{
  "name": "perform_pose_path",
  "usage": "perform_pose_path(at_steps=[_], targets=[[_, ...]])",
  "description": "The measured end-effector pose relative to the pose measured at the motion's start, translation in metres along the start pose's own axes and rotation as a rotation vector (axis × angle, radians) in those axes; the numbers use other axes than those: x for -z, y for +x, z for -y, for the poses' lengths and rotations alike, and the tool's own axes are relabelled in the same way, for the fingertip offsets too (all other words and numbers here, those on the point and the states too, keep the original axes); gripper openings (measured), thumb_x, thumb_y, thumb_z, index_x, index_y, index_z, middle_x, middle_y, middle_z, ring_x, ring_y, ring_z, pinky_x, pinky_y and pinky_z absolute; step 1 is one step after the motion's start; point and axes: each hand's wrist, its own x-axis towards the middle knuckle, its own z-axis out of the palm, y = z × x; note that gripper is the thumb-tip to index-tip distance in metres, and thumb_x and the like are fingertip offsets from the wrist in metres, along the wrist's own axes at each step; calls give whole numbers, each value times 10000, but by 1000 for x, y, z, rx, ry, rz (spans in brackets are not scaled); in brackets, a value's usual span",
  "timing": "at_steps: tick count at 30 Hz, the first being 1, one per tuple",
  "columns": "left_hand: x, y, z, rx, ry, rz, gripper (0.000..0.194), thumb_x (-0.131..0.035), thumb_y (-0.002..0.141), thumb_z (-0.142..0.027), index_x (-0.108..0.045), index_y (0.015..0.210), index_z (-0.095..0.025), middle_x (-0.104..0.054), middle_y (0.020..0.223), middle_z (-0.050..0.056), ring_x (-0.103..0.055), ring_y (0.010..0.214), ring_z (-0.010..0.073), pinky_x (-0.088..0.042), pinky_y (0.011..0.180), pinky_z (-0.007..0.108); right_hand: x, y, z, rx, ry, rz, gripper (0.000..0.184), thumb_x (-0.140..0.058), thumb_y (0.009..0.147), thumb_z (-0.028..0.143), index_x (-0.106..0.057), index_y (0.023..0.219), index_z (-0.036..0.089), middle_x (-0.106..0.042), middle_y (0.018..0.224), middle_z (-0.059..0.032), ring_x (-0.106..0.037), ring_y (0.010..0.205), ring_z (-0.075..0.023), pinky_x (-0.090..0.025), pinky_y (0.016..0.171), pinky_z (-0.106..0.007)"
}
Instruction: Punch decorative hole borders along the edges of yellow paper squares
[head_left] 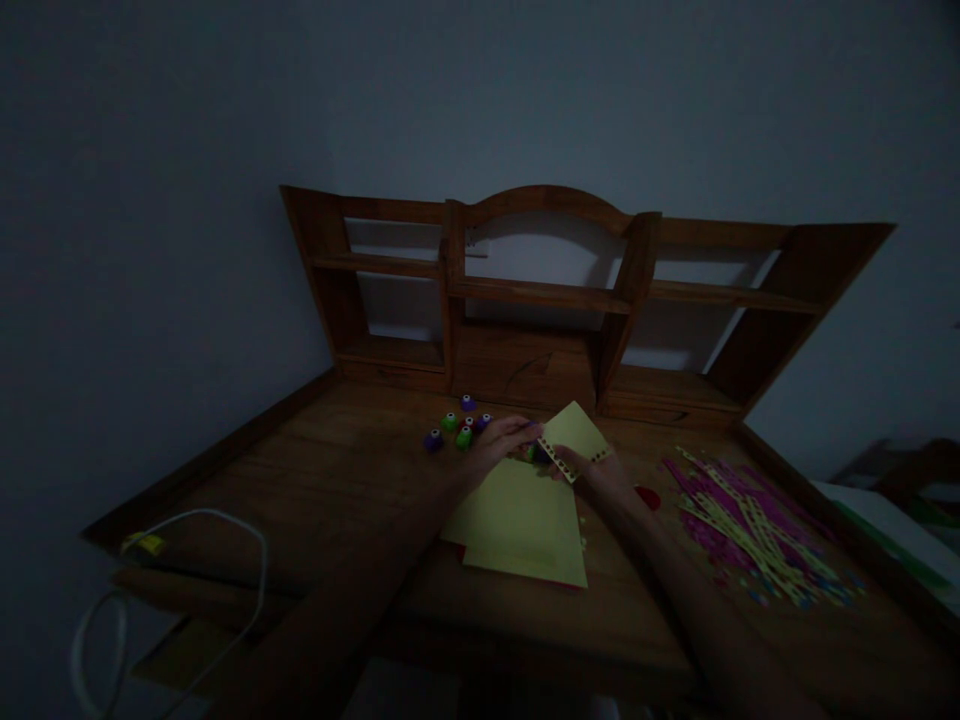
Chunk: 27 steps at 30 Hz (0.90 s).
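Note:
Small yellow paper (576,432) with rows of punched holes along two edges is tilted up between my hands. My right hand (592,468) grips its lower edge, thumb on the near face. My left hand (504,437) reaches to the paper's left corner with its fingers curled. Dark purple and green bits show by those fingertips, but what they hold is too dim to make out. Below lie larger yellow sheets (525,520), stacked with a red edge peeking out. Several small purple, green and red craft punches (464,437) stand just left of my left hand.
Magenta and yellow punched paper strips (742,520) lie heaped at the right with small cut-out bits. A red round piece (648,497) is beside my right forearm. The wooden shelf (525,365) stands at the back. A white cable (259,560) hangs over the left front edge.

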Motion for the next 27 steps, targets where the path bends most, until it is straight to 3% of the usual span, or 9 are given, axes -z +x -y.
perform_pose_path(at_steps=[13, 19, 27], targets=[[5, 1, -3, 2, -96, -50, 436, -751, 717, -504, -659, 916, -127, -650, 842, 42, -630, 709, 129, -461, 638, 225, 3, 0, 1, -12, -3, 3, 376, -752, 709, 479, -681, 875, 150, -742, 759, -98, -681, 637, -241, -516, 586, -308], [5, -1, -5, -3, -137, -32, 413, -756, 722, -484, -657, 904, -128, -649, 874, 51, -637, 715, 126, -490, 698, 245, 4, 0, 2, -4, -6, 22, 333, -753, 713, 472, -685, 826, 167, -730, 714, -81, -670, 612, -235, -509, 571, -310], [7, 2, 1, -40, -201, -19, 379, -739, 744, -426, -641, 961, -130, -648, 902, 59, -636, 722, 133, -493, 668, 244, 2, 0, 1, -9, 65, -50, 367, -789, 672, 449, -672, 877, 168, -738, 771, -83, -659, 593, -221, -499, 535, -300]])
